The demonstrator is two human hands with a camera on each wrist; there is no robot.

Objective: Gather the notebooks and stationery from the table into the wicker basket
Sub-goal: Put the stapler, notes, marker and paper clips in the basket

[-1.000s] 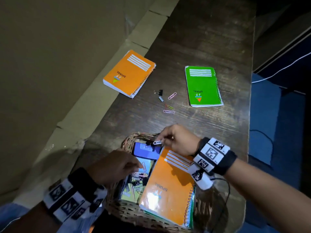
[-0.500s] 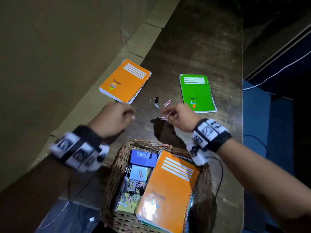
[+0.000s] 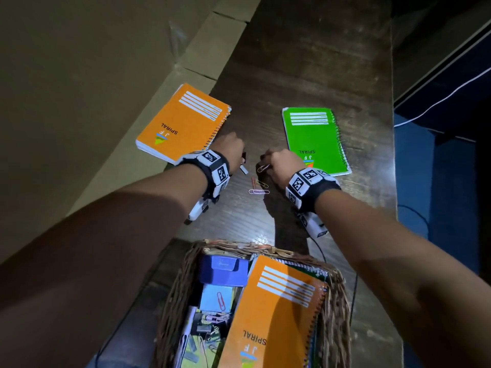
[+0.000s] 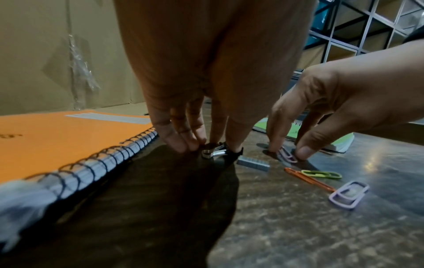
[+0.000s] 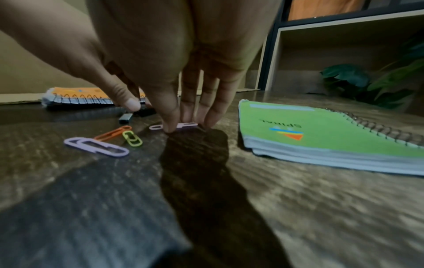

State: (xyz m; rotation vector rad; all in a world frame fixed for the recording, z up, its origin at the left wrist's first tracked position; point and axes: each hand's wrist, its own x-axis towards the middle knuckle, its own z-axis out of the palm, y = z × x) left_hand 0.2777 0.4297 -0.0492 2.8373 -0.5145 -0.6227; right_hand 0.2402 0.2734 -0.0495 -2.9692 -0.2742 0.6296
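Observation:
My left hand (image 4: 211, 146) pinches a black binder clip (image 4: 218, 152) on the dark table, next to the orange notebook (image 3: 183, 123). A strip of staples (image 4: 252, 163) lies just beside it. My right hand (image 5: 151, 117) is open, its index fingertip pressing a pink paper clip (image 5: 183, 125) flat on the table, the thumb held apart. A lilac clip (image 5: 96, 146), an orange clip (image 5: 113, 133) and a green clip (image 5: 132, 138) lie loose nearby. The green notebook (image 3: 313, 139) lies to the right. The wicker basket (image 3: 239, 247) near me holds another orange notebook (image 3: 279, 314) and small stationery.
Cardboard sheets (image 3: 79, 102) line the table's left side. The table's right edge (image 3: 394, 155) drops to a blue floor with a white cable (image 3: 438, 102). Shelving and a plant (image 5: 367, 85) stand behind the green notebook.
Both hands left the basket and reached forward over the table. The left hand has come down onto the binder clip, and the right onto the pink paper clip.

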